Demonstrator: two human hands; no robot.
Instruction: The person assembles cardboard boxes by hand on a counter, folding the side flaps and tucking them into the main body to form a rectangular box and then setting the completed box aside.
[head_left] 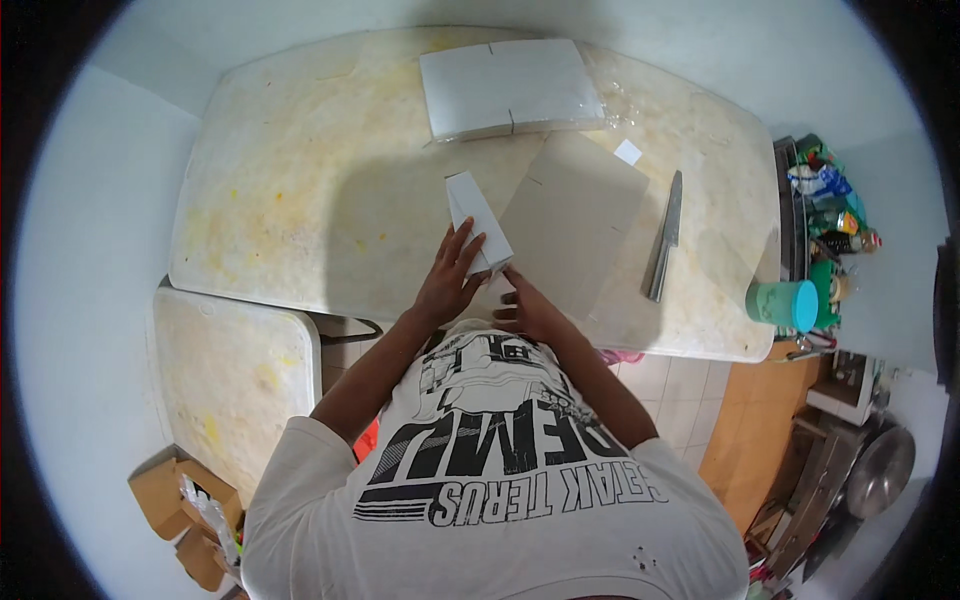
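Note:
A narrow white cardboard box (478, 220) lies tilted on the table in front of me, its near end toward my body. My left hand (447, 280) grips it from the left, with fingers laid across its top face and the thumb near its lower end. At that near end, my right hand (528, 307) has its index finger up against the box's corner and the other fingers curled. The end flap between the hands is partly hidden. Just right of the box is a flat grey-brown cardboard sheet (575, 215) with small slits.
A stack of flat white cardboard sheets (510, 85) in clear plastic is at the back. To the right lie a knife (666, 237), a small white paper piece (628, 152) and a teal-lidded container (783, 304). An opened carton (165, 495) stands at lower left, beside a second table (235, 375).

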